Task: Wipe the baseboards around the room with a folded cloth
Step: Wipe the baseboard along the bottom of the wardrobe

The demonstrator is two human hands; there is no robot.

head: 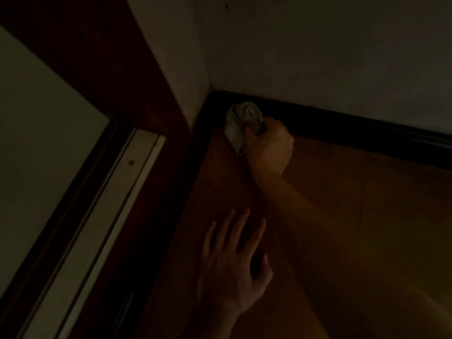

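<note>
In a dim room, the person's right hand gripped a bunched pale cloth, fingers curled tight around it. The cloth was pressed against the dark baseboard, right at the corner where two walls met. The left hand lay flat on the wooden floor, fingers straight and spread apart. Wiping appeared to be under way at this corner. The light was too low to tell which stretches were already clean, and most of the room lay out of view.
</note>
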